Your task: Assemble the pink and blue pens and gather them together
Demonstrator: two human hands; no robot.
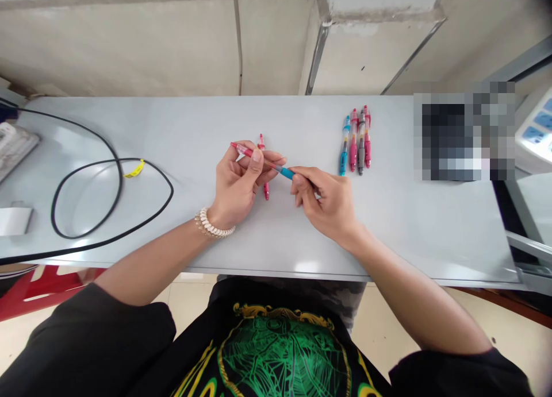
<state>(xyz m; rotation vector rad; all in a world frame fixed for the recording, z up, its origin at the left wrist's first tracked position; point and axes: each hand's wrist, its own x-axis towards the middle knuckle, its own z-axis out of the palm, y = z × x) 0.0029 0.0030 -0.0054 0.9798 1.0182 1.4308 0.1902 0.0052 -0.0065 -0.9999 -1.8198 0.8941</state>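
The pen [264, 160] is held above the middle of the table [302, 236], slanting from upper left down to lower right. Its barrel is clear with red parts at the left end and a blue grip section at the right end.

The left hand [239, 184] is closed around the red end, with the thumb pressed along the barrel. The right hand [330, 204] pinches the blue end between thumb and fingertips. Both hands grip the same pen, and the middle of the barrel shows between them.

A second pen [263, 166], red, lies on the table directly behind and under the left hand. The fingers cover its middle, so only its top and its lower tip show.

To the right, well apart from the hands, a row of four pens [356, 141] lies side by side and touching: one blue, one pink, one grey, one red. Further right sits a blurred block [463, 133]; its contents cannot be made out. A white device with blue buttons [537, 130] is cut off by the right edge.

On the left of the table a black cable [116, 184] loops over the surface, with a yellow tag [135, 169] on it. A flat grey item [15, 147] and a white item [15, 220] are cut off at the left edge.

A bead bracelet [211, 226] circles the left wrist.
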